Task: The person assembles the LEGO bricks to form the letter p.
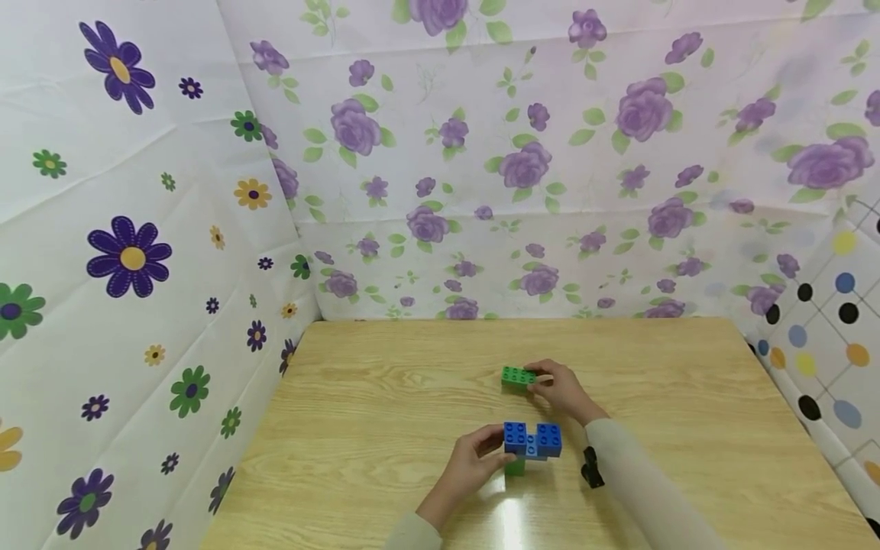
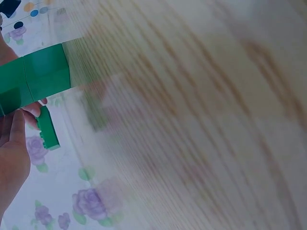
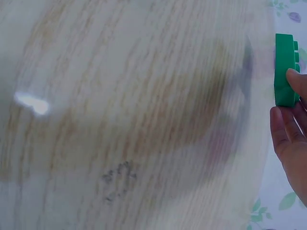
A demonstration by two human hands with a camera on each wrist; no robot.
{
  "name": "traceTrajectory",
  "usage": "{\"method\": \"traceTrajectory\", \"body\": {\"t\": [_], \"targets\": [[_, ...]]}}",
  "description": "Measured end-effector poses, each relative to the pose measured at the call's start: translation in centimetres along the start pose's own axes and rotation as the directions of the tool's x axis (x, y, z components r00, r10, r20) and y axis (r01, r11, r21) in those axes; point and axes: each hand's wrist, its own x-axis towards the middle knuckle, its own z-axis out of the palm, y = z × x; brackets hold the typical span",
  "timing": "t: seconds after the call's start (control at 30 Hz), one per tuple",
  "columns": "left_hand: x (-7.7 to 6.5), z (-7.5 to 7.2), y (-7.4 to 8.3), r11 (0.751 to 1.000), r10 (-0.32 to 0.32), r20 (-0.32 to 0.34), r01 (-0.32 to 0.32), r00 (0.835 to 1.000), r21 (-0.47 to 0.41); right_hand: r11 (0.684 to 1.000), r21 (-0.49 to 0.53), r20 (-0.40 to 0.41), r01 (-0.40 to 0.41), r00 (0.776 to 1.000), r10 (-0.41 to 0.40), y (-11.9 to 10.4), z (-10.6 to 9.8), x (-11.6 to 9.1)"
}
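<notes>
My left hand (image 1: 474,462) grips a toy-brick structure from its left side. Two dark blue bricks (image 1: 515,434) form its top, with a gap between them over a lighter blue brick (image 1: 532,445). A green column (image 1: 514,467) shows beneath; in the left wrist view its green blocks (image 2: 47,73) stand end to end. Farther back, my right hand (image 1: 562,389) pinches a long green brick (image 1: 516,375) by its right end, studs facing up. The same brick (image 3: 284,72) appears at the right wrist view's edge, between thumb and fingers.
Both hands work over a wood-grain table (image 1: 385,397) with a glossy surface. A flowered white curtain (image 1: 481,229) hangs behind its far edge, and another flowered sheet (image 1: 186,321) runs along the left. A small black device (image 1: 591,467) sits beside the right forearm.
</notes>
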Motion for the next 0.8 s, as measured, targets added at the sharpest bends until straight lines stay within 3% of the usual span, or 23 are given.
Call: {"method": "traceTrajectory", "body": {"t": [0.5,0.8], "targets": [[0.0,0.0,-0.3,1.0,0.006,-0.002,-0.006,1.0,0.005,0.998,-0.014,0.003,0.069,0.998,-0.069,-0.8,-1.8,-1.3],[0.0,0.0,-0.2,1.0,-0.005,-0.007,0.006,1.0,0.01,0.991,-0.026,0.046,0.128,0.991,-0.127,-1.9,-2.8,-2.2]]}}
